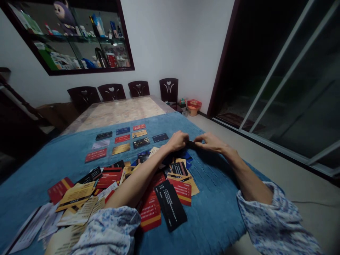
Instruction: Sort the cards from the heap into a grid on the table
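Note:
My left hand (177, 140) and my right hand (211, 142) meet over the blue cloth (217, 212), both pinched on a dark card (191, 143) held between them. Beneath my left forearm lies a loose heap of cards (162, 191), red, black and gold. Beyond the heap, several cards are laid out in neat rows (124, 140), the nearest being a dark card (160, 137) just left of my left hand.
The blue cloth covers the near part of a long table (119, 111) with dark chairs (169, 88) at its far end. A glass wall cabinet (71, 35) hangs at the back left. Sliding glass doors (287, 92) stand to the right, baskets (193, 107) on the floor.

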A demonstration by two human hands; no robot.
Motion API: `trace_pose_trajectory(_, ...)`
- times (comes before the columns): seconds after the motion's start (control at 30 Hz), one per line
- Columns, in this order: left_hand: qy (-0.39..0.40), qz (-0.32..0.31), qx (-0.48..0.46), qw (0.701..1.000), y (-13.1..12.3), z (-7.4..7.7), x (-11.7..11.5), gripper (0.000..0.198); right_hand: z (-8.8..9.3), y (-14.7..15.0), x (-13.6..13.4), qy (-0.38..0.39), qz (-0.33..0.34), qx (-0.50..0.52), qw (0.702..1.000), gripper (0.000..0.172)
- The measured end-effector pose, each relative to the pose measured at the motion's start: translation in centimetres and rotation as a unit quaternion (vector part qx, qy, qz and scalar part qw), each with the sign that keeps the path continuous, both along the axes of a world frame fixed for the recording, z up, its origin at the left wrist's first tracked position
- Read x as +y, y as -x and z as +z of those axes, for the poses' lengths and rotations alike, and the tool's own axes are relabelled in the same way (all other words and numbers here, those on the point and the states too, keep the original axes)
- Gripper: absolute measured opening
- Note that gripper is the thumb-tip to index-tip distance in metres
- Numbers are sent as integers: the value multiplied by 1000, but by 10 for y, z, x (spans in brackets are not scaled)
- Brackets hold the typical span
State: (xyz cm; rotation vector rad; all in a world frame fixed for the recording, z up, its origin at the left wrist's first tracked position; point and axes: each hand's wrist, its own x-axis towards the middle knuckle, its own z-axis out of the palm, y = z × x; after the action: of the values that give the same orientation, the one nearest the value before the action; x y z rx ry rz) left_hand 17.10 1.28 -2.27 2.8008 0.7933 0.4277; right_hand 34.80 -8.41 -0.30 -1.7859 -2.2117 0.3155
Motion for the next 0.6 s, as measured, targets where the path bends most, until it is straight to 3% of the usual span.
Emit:
trace_pose_trajectory(0.2, -22, 26, -14, 999, 7, 6, -4, 30, -6, -1, 4, -70, -31, -13, 997, 30)
trace_pose_trajectory(0.6, -28, 51, 22, 998, 18, 3, -16, 39, -27, 2, 17, -71, -16, -11, 997, 31)
